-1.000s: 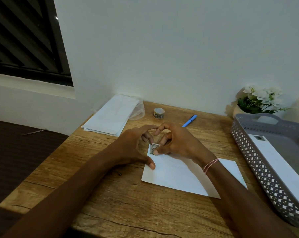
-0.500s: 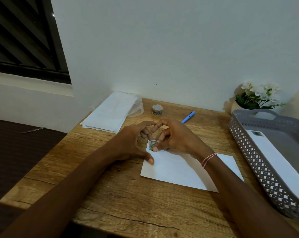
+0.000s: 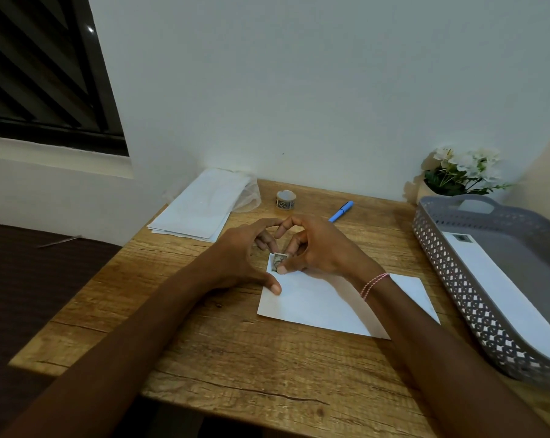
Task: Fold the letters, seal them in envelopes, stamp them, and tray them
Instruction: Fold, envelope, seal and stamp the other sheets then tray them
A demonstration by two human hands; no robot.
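A white envelope (image 3: 324, 305) lies flat on the wooden table (image 3: 235, 358). A small stamp (image 3: 278, 259) sits at its far left corner. My right hand (image 3: 321, 248) pinches the stamp, thumb on its near edge and a curled finger at its far right corner. My left hand (image 3: 238, 257) presses its thumb on the envelope's left edge, and one curved fingertip touches the stamp's far side. The index fingertips of both hands meet above the stamp. A grey perforated tray (image 3: 450, 273) at the right holds a stamped envelope (image 3: 504, 298).
A stack of white paper and envelopes (image 3: 201, 205) lies at the table's far left, partly in clear plastic. A roll of stamps (image 3: 285, 200) and a blue pen (image 3: 341, 211) lie behind my hands. A potted white flower (image 3: 463, 175) stands in the far right corner by the wall.
Both hands stay at the stamp on the envelope's corner. My right thumb has shifted slightly along the stamp's near edge. The envelope has not moved.
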